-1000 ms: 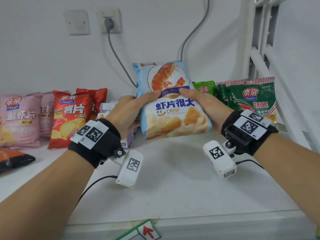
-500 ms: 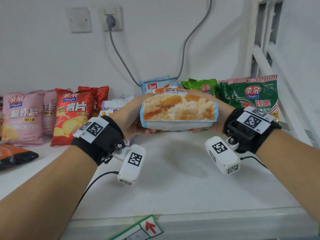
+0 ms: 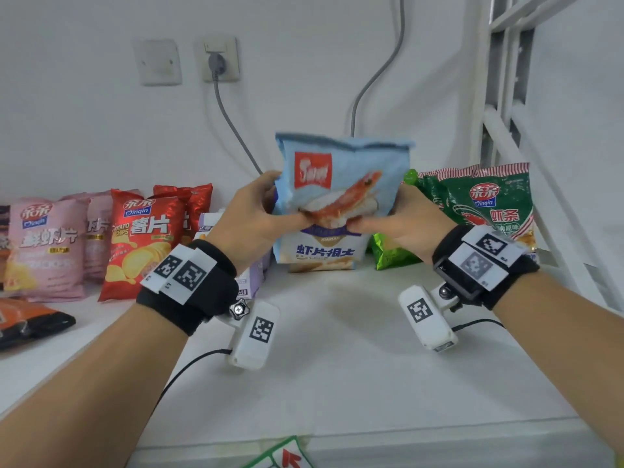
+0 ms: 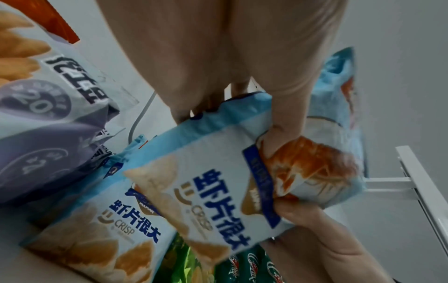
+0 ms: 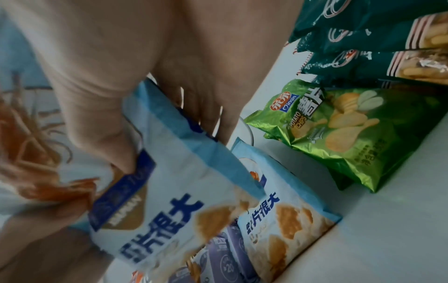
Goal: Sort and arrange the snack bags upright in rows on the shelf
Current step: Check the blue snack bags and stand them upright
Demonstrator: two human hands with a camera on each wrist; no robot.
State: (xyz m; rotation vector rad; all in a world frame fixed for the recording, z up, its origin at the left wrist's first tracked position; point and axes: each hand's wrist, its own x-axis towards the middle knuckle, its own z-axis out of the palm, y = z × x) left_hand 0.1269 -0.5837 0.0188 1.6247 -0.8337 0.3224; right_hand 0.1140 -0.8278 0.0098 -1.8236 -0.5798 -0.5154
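Observation:
A light-blue shrimp crisp bag [image 3: 341,184] stands upright at the back middle of the white shelf [image 3: 337,366], its bottom edge at the shelf surface. My left hand [image 3: 270,214] grips its left side, thumb across the front. My right hand [image 3: 385,224] grips its right side the same way. In the left wrist view my left thumb [image 4: 286,114] presses the bag [image 4: 218,172] on the shrimp picture. A second identical blue bag [image 4: 97,229] [image 5: 286,216] stands just behind the held bag [image 5: 169,191]; in the head view it is hidden.
Green shrimp-stick bags [image 3: 486,204] and a green potato chip bag [image 3: 388,251] stand to the right. A purple-white bag [image 3: 250,282], red chip bags [image 3: 141,238] and pink bags [image 3: 44,244] stand to the left. An orange-black bag [image 3: 30,322] lies flat. White frame bars [image 3: 506,130] rise at right.
Half a second ago the blue bag lay tipped flat between my hands, bottom toward me. It is now turned upright and set farther back, against the other blue bag.

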